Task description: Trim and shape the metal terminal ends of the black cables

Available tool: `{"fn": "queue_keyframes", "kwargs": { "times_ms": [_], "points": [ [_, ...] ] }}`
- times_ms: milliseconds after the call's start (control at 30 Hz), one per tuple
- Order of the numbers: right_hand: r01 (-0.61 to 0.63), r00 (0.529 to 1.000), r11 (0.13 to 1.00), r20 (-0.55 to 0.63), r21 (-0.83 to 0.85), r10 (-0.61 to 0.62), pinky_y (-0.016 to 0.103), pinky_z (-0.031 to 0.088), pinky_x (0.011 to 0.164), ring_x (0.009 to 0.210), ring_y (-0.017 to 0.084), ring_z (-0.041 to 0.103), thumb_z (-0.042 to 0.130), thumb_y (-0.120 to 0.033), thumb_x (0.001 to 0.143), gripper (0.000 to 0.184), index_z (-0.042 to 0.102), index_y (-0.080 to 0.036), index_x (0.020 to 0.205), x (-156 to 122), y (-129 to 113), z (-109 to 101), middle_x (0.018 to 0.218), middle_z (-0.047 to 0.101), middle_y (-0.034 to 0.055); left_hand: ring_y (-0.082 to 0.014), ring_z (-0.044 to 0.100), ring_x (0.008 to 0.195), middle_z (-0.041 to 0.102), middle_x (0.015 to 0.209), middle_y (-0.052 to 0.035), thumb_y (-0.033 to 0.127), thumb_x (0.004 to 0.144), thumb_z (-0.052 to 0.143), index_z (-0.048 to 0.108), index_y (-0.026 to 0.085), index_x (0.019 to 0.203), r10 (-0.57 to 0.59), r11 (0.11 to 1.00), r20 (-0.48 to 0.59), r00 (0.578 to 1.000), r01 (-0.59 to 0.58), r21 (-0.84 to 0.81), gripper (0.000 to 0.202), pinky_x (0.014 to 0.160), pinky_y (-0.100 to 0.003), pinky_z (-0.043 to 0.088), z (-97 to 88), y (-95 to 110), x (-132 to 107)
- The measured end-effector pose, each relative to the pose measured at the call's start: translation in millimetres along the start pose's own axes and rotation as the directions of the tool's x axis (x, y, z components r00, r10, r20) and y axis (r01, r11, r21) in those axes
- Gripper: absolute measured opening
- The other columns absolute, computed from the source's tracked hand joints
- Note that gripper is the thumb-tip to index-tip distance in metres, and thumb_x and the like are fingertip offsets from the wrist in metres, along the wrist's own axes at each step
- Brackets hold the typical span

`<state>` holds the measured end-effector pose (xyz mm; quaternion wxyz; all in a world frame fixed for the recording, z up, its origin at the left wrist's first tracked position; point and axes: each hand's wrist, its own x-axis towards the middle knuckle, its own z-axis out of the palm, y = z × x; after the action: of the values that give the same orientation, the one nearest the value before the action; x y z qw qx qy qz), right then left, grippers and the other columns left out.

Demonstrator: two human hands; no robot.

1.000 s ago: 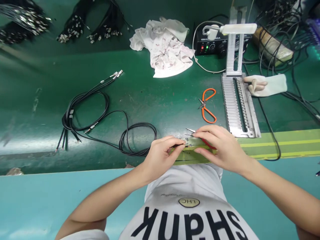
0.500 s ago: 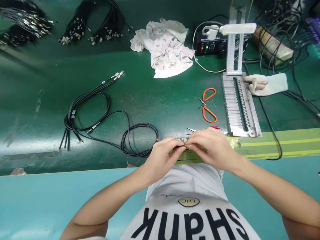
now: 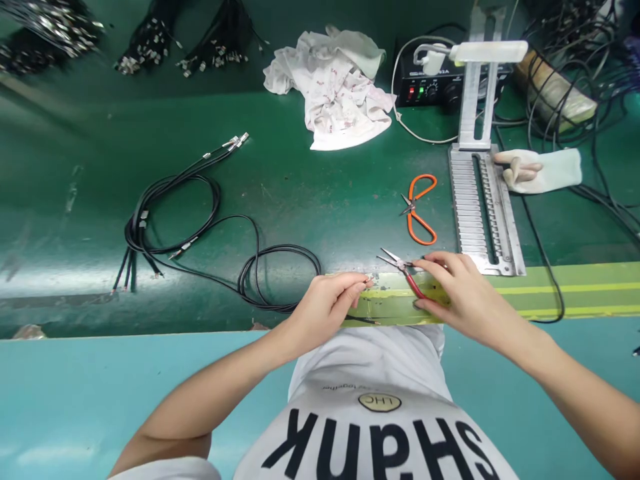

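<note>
My left hand (image 3: 327,305) pinches the metal-tipped end of a thin black cable (image 3: 280,277) at the near edge of the green bench. My right hand (image 3: 457,293) lies to its right, fingers curled over the red handles of small needle-nose pliers (image 3: 403,268), whose jaws point left toward the cable end. Both hands rest over a yellow-green strip (image 3: 560,293) along the bench edge. The cable runs left into a small coil.
Orange-handled snips (image 3: 419,208) lie just beyond the pliers. A slotted metal fixture (image 3: 483,207) with an upright post stands to the right, with a white glove (image 3: 543,170) beside it. A crumpled white cloth (image 3: 335,90), a black control box (image 3: 433,83) and bundles of black cables (image 3: 170,200) sit further back.
My hands were joined at the cable end half a second ago. The right hand has drawn away to the right and now covers the red pliers; the left hand keeps its pinch.
</note>
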<state>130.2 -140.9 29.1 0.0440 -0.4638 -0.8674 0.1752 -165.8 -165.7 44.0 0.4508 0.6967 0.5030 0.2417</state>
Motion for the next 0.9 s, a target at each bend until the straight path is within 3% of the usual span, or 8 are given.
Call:
{"fn": "queue_keyframes", "kwargs": {
  "times_ms": [200,367,500,667,800,900],
  "points": [
    [-0.004,0.998,1.0,0.068,-0.019,0.005,0.048,0.052,0.087,0.1,0.032,0.056,0.057,-0.023,0.084,0.052,0.049,-0.014,0.135,8.4,0.7,-4.2,0.113,0.054,0.0156,-0.0108,0.051,0.062,0.055,0.066,0.0032,0.035,0.104,0.045,0.064,0.014,0.123,-0.108,0.953,0.079,0.991,0.125,-0.274,0.034,0.063,-0.024,0.039,-0.7,-2.3,0.4],
    [-0.032,0.991,0.999,0.131,-0.024,0.035,0.043,0.051,0.08,0.092,0.028,0.059,0.047,-0.021,0.091,0.025,0.057,-0.017,0.114,19.1,-6.7,-8.2,0.103,0.058,0.0118,-0.01,0.04,0.059,0.047,0.064,0.0034,0.041,0.099,0.053,0.068,0.012,0.113,-0.155,0.872,0.099,0.983,0.183,-0.453,0.036,0.055,-0.024,0.031,-2.1,-0.2,1.6],
    [-0.09,0.985,0.976,0.165,0.2,0.057,0.039,0.05,0.078,0.089,0.024,0.061,0.043,-0.033,0.1,0.02,0.054,-0.021,0.113,22.6,-15.2,-14.2,0.101,0.063,0.0075,-0.0094,0.031,0.057,0.038,0.061,0.0046,0.044,0.099,0.053,0.071,0.012,0.11,-0.191,0.856,0.109,0.976,0.22,-0.468,0.038,0.053,-0.024,0.024,-7.2,1.5,2.2],
    [-0.179,0.968,0.828,0.247,0.531,0.051,0.034,0.052,0.075,0.084,0.02,0.062,0.043,-0.042,0.103,0.027,0.047,-0.028,0.126,17.4,-19.1,-20.8,0.101,0.065,0.0022,-0.009,0.031,0.056,0.036,0.059,0.0054,0.045,0.101,0.049,0.069,0.008,0.112,-0.174,0.857,0.126,0.977,0.213,-0.47,0.044,0.055,-0.025,0.024,-11.4,-0.9,2.0],
    [-0.043,0.986,0.821,0.156,0.569,-0.057,0.038,0.053,0.085,0.101,0.024,0.06,0.051,-0.039,0.1,0.037,0.044,-0.028,0.135,14.0,-17.1,-19.3,0.12,0.059,0.008,-0.0088,0.032,0.055,0.039,0.058,0.0057,0.044,0.101,0.047,0.068,0.008,0.111,-0.164,0.873,0.125,0.979,0.203,-0.444,0.043,0.057,-0.024,0.027,-11.9,-1.8,2.8],
    [0.02,0.989,0.866,0.115,0.5,-0.09,0.041,0.052,0.087,0.105,0.025,0.057,0.052,-0.03,0.098,0.032,0.047,-0.026,0.13,13.9,-16.8,-17.5,0.121,0.056,0.0101,-0.0088,0.033,0.054,0.04,0.057,0.006,0.043,0.102,0.046,0.068,0.008,0.111,-0.157,0.882,0.125,0.98,0.197,-0.428,0.043,0.058,-0.024,0.029,-11.9,-2.4,2.8]
  ]
}}
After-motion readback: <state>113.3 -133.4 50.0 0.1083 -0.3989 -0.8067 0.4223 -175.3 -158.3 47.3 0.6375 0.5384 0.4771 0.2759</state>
